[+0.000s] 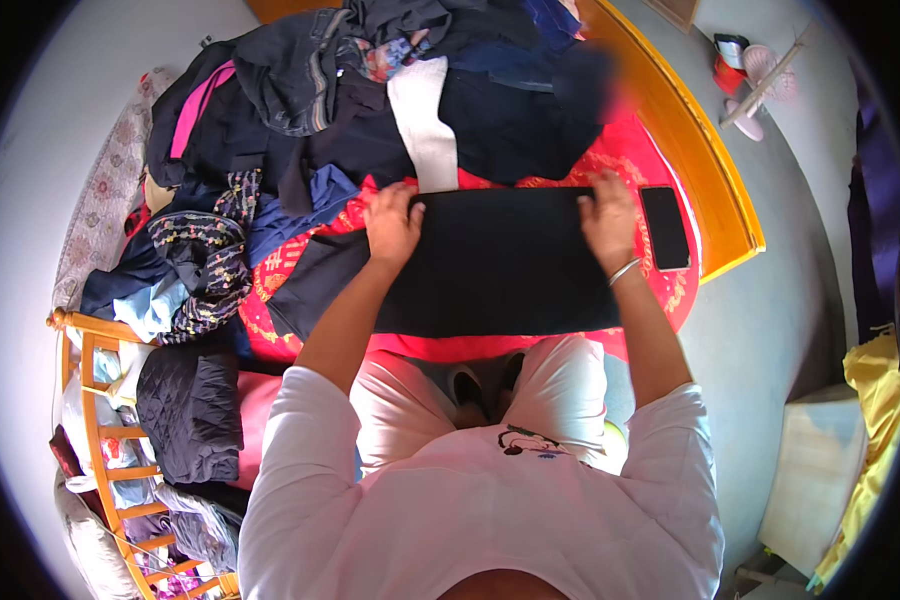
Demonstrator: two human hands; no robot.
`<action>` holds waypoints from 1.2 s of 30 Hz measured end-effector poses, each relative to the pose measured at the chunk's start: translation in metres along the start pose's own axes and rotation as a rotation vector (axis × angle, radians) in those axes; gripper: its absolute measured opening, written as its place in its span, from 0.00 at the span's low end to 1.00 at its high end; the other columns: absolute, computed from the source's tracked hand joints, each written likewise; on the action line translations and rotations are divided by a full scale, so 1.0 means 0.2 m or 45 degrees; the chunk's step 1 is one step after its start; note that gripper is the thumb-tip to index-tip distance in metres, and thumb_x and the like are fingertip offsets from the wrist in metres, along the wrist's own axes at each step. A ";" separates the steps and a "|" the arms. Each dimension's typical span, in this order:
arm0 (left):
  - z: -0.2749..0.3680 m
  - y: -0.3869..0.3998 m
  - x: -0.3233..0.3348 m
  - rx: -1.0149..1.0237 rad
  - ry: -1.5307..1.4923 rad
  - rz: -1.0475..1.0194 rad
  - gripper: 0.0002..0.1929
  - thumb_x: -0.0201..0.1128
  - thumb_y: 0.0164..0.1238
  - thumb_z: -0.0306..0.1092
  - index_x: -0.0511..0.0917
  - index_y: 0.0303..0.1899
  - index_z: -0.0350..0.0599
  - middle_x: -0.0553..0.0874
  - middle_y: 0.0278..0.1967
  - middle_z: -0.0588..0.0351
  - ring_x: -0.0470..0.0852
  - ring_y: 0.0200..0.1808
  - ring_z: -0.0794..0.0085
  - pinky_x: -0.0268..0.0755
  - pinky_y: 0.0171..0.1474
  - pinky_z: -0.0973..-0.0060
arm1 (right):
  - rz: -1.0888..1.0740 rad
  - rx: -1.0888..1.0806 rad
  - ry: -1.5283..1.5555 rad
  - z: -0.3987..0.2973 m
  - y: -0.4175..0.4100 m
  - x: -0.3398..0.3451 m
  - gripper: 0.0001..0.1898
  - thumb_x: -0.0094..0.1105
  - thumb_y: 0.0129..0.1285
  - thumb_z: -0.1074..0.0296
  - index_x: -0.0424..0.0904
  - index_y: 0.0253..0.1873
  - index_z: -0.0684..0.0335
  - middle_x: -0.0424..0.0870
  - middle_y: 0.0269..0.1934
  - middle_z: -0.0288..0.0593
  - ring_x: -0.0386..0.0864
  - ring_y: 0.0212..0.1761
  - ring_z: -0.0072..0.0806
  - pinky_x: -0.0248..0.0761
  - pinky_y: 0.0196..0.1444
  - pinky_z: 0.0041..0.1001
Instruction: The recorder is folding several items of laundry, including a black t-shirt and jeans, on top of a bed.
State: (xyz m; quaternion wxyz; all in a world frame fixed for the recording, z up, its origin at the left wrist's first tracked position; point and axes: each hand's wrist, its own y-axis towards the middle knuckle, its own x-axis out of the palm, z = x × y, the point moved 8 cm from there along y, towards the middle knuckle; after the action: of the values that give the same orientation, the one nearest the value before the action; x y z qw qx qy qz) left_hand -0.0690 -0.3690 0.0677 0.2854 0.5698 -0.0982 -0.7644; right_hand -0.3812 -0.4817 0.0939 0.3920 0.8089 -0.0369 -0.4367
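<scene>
A black garment (502, 262), folded into a long rectangle, lies flat on a red patterned bed cover (420, 346) in front of me. One part of it spreads out to the left. My left hand (392, 225) rests at its upper left edge. My right hand (609, 221), with a bangle at the wrist, lies at its upper right edge. I cannot tell whether the fingers of either hand pinch the cloth. Just beyond the garment's top edge is a white strip of cloth (427, 127), and a smartphone (665, 228) lies right of my right hand.
A heap of dark clothes (270, 97) covers the bed's far side. Floral-print clothing (210, 262) is at the left, above a wooden bed rail (94, 390). A wooden bed board (690, 142) borders the right. A pale box (814, 480) stands on the floor at lower right.
</scene>
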 end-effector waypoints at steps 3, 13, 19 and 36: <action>0.18 -0.20 0.07 0.310 0.016 -0.130 0.22 0.59 0.58 0.45 0.71 0.54 0.52 0.71 0.56 0.53 0.65 0.60 0.60 0.51 0.62 0.56 | -0.331 -0.247 0.066 -0.42 -0.23 0.05 0.25 0.61 0.52 0.60 0.69 0.57 0.57 0.64 0.61 0.47 0.57 0.66 0.41 0.51 0.62 0.49; -0.37 -0.46 -0.05 0.076 0.500 -0.304 0.28 0.50 0.63 0.54 0.64 0.62 0.56 0.61 0.65 0.53 0.52 0.68 0.61 0.41 0.66 0.53 | -0.483 0.005 -0.281 -0.01 -0.60 -0.06 0.32 0.54 0.56 0.45 0.63 0.63 0.53 0.58 0.66 0.40 0.50 0.70 0.36 0.38 0.68 0.47; -0.55 -0.63 -0.30 -0.139 0.539 -0.125 0.26 0.53 0.63 0.51 0.66 0.60 0.52 0.64 0.63 0.51 0.57 0.66 0.58 0.45 0.65 0.54 | -0.320 0.380 0.156 0.16 -0.71 -0.19 0.28 0.59 0.57 0.61 0.64 0.62 0.59 0.66 0.60 0.48 0.61 0.64 0.40 0.50 0.65 0.39; -1.17 -1.35 -0.19 -1.702 -1.495 0.357 0.30 0.69 0.51 0.49 0.68 0.54 0.49 0.78 0.34 0.58 0.75 0.28 0.72 0.72 0.31 0.74 | -0.295 1.739 1.931 0.29 -1.14 0.07 0.20 0.61 0.58 0.55 0.72 0.52 0.57 0.78 0.47 0.37 0.74 0.50 0.29 0.67 0.51 0.28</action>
State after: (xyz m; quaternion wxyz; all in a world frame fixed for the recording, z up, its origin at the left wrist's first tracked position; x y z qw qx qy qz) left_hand 0.0672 -0.0861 -0.1072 0.5519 -0.2145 0.1684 -0.7881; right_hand -0.4787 -0.3648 -0.0861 -0.2761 0.9210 0.0582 0.2685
